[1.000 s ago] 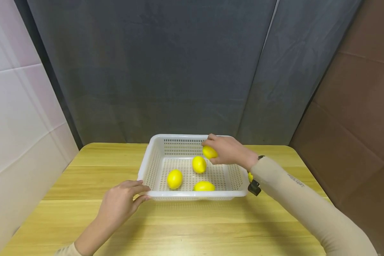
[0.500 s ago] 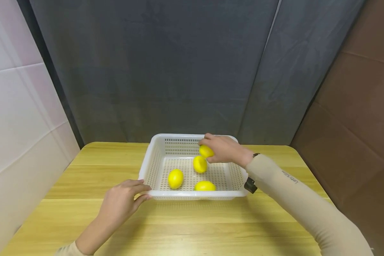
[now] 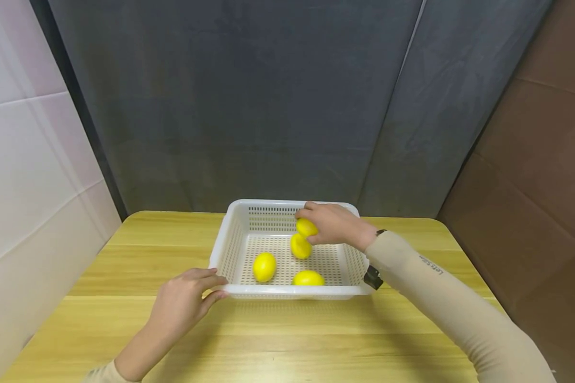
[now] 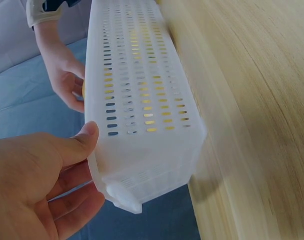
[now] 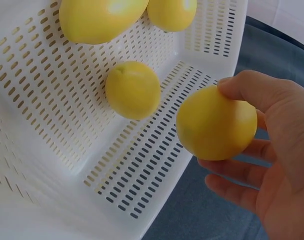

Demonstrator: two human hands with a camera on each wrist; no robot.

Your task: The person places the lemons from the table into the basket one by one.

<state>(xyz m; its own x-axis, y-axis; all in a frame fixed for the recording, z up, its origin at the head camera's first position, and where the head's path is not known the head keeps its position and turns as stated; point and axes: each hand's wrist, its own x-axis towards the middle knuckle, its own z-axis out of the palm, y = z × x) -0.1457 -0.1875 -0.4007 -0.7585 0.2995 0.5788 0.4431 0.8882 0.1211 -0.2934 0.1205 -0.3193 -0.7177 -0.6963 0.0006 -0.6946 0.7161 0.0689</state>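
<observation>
Here the held lemon (image 3: 306,227) points its long axis sideways — roughly.

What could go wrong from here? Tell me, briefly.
The held lemon might slip from the right hand and knock the middle lemon close by. If the left hand, gripping the white basket at its near left corner, tugs or lifts, the loose lemons could roll.

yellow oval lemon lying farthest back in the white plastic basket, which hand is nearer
Right. The right hand, holding another yellow lemon, is just beyond the lying lemon; the left hand, farther off, grips the near left corner of the white plastic basket.
</observation>
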